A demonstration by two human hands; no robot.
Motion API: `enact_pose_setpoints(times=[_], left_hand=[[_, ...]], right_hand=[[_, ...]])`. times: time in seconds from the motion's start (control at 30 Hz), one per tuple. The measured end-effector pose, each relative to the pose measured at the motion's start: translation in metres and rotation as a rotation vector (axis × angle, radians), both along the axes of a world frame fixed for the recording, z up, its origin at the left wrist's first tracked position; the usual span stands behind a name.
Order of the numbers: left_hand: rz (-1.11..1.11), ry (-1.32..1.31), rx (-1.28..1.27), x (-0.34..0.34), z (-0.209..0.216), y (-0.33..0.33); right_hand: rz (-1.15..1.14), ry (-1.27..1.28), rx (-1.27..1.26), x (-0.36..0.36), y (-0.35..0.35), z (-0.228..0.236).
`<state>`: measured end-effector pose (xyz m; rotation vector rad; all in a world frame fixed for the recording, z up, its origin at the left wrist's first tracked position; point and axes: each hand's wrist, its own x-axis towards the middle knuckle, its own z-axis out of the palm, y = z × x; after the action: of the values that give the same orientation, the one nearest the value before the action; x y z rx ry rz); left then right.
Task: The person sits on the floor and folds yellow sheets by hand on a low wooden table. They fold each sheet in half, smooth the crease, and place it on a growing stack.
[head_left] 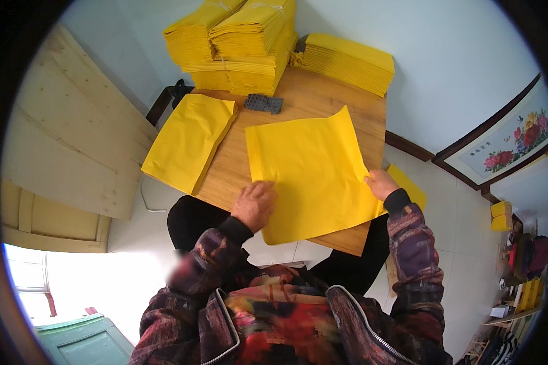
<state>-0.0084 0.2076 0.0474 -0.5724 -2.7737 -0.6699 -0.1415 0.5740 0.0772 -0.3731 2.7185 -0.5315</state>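
Pinching in the head view, the right hand (380,184) is clamping the yellow sheet (313,176) spread on the table (228,170); whether the left hand (254,205) is gripping, I cannot tell. Yellow stacks (246,39) are apparently sitting finished, this sheet lying unfinished.

Only writing I spot: a row of characters (482,148) on the framed flower picture (506,139), too tiny to read.

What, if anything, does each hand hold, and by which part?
Right hand: the yellow sheet, gripped by its right edge. Left hand: at the sheet's left edge, hold unclear.
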Motion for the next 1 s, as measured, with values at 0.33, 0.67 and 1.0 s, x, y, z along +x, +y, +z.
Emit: enact_pose_setpoints(times=[0.33,0.67,1.0], left_hand=[[-0.211,0.053,0.021,0.037,0.016,0.038],[-0.156,-0.053,0.001,0.021,-0.003,0.041],[-0.170,-0.170,-0.068,0.028,0.006,0.065]], right_hand=[[0.329,0.043,0.191,-0.093,-0.018,0.020],[0.356,0.055,0.334,-0.140,-0.036,0.017],[0.316,0.117,0.260,-0.149,-0.031,0.000]])
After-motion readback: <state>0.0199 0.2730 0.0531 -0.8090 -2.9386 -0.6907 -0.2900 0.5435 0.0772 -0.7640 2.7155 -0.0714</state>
